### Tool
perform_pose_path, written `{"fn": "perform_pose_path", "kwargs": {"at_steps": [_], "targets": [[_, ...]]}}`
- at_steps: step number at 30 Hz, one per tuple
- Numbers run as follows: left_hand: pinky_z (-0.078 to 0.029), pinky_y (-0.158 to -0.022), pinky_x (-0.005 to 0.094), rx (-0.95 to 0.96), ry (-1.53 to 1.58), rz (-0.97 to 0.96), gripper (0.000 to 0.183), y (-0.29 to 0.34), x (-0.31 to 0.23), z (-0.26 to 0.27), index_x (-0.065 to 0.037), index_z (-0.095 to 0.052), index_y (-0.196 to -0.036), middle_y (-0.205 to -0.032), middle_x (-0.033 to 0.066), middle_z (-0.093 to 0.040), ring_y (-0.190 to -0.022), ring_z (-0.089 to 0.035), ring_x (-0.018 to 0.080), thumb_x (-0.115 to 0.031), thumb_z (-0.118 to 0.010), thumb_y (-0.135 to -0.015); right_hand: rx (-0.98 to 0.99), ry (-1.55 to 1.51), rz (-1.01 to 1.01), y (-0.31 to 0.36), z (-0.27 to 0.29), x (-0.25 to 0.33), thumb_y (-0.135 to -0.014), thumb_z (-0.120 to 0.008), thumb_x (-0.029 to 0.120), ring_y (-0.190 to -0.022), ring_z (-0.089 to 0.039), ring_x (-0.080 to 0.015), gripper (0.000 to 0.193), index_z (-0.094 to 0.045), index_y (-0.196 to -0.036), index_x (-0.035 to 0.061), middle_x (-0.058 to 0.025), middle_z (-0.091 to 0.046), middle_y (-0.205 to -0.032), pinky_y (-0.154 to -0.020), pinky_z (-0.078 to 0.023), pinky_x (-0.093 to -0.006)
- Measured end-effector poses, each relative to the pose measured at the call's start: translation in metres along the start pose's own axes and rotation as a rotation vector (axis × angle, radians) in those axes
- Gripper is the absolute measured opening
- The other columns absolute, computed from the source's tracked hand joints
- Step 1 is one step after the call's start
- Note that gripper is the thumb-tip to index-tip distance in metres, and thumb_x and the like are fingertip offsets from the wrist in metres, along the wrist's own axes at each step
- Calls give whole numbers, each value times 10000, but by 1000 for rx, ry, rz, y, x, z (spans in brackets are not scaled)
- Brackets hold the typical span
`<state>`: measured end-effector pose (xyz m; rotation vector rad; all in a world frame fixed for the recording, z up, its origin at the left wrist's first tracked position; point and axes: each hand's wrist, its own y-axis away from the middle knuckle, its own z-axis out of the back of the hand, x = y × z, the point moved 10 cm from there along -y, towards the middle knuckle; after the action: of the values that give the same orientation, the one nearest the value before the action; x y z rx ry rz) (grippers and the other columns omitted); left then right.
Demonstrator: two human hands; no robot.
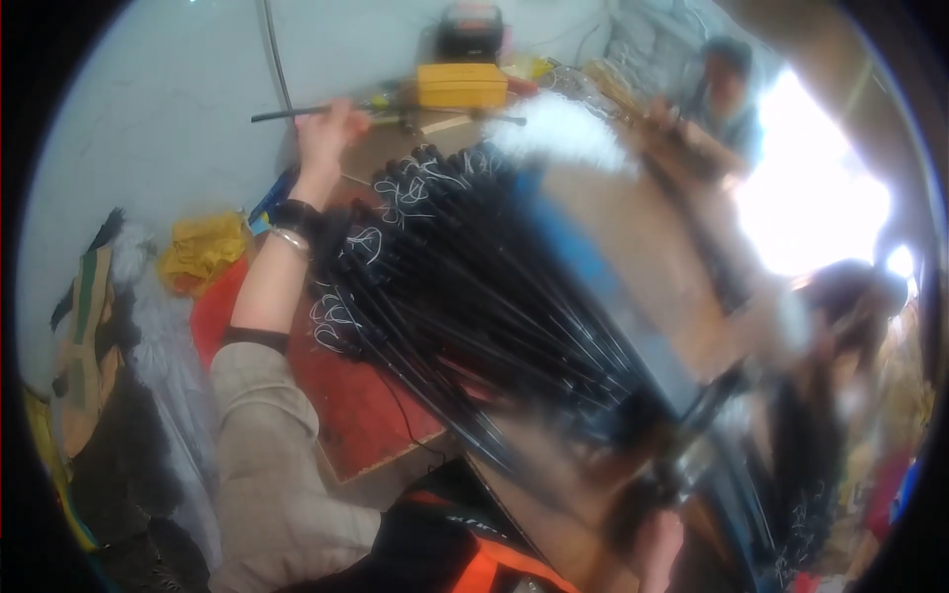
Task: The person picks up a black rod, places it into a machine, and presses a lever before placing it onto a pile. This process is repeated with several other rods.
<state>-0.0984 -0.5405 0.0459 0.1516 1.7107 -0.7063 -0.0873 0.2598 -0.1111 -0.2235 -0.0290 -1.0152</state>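
My left hand [331, 128] is raised at the upper left, its fingers closed round a thin black rod [272, 116] held roughly level. Below it lies a large bundle of long black rods [494, 287], many with loops of white string [420, 188] at their far ends. At the lower right is my right hand [660, 542], smeared by motion, beside the near ends of the rods. Its fingers do not show clearly, nor does anything they might hold.
The bundle rests on a red surface [371, 415]. Behind stand a yellow box [462, 86] and a fluffy white heap [563, 133]. A yellow bag [203, 252] sits at the left by the wall. Another person [727, 109] works at the far right, near bright light.
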Motion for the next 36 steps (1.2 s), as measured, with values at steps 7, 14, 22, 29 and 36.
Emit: {"fn": "perform_pose_path", "kwargs": {"at_steps": [7,14,22,29,36], "targets": [[-573,-861,359,-140,500,298,364,-26,134,80,74,-549,-1142,-1009,149,-648,-934,-669,279,-243,-615,-974,-10,-25,48,4,5,5,-763,-601,76,-709,-561,-361,69,-576,-826,81,-152,-554,-768,-601,-436,-457],[-558,-817,319,-15,140,369,330,15,106,79,30,-561,-1198,-1015,101,-646,-978,-652,229,-211,-601,-975,-135,-252,32,-3,12,2,-822,-608,-6,-674,-594,-323,74,-623,-879,39,-144,-576,-751,-597,-478,-380],[-456,-678,311,1220,-672,-924,80,379,-49,-165,-106,-673,-855,-802,47,-590,-780,-580,180,-168,-692,-809,1,-472,-165,-16,1,5,-851,-674,31,-759,-662,-195,85,-696,-932,17,-117,-679,-821,-693,-533,-321],[-433,-654,335,1472,-811,-987,103,446,-4,-187,-128,-629,-823,-813,29,-533,-818,-532,199,-216,-674,-791,9,-459,15,11,14,21,-864,-689,65,-681,-601,-148,103,-698,-954,14,-85,-648,-795,-620,-480,-270],[-484,-642,368,1513,-511,-773,192,445,-7,-195,-90,-582,-1018,-888,77,-572,-818,-587,244,-173,-598,-846,-17,-799,-289,15,1,-3,-887,-675,94,-743,-588,-107,144,-699,-973,-19,-13,-659,-841,-664,-492,-267]]}}
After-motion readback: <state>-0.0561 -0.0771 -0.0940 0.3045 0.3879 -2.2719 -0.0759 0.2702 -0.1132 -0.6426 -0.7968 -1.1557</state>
